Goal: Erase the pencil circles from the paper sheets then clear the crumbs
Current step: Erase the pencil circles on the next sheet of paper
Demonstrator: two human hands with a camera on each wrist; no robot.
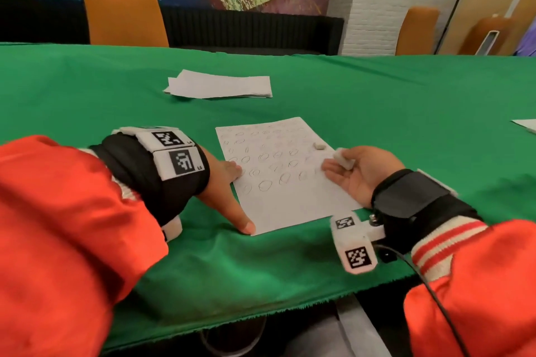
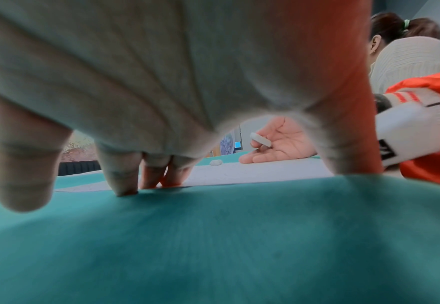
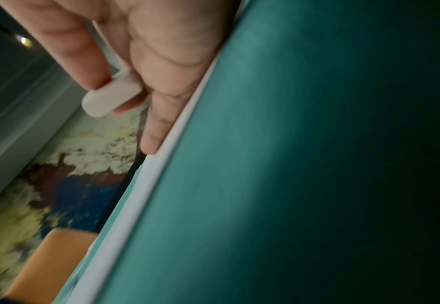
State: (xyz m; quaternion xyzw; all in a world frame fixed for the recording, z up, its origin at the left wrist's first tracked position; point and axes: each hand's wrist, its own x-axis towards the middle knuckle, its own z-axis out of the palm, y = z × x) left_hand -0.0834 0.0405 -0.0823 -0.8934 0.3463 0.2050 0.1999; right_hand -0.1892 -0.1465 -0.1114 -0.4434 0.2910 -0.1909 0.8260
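Note:
A white paper sheet covered with several pencil circles lies on the green cloth in front of me. My left hand presses flat on the sheet's left edge, fingers straight and thumb at the near corner. My right hand rests palm up on the sheet's right edge and pinches a white eraser between thumb and forefinger, clear in the right wrist view as the eraser. A second small white eraser piece lies loose near the sheet's right edge, and shows in the left wrist view as the piece.
A stack of paper sheets lies farther back on the green tablecloth. Another sheet's corner shows at the right edge. Orange chairs stand behind the table. The cloth's frayed near edge runs below my wrists.

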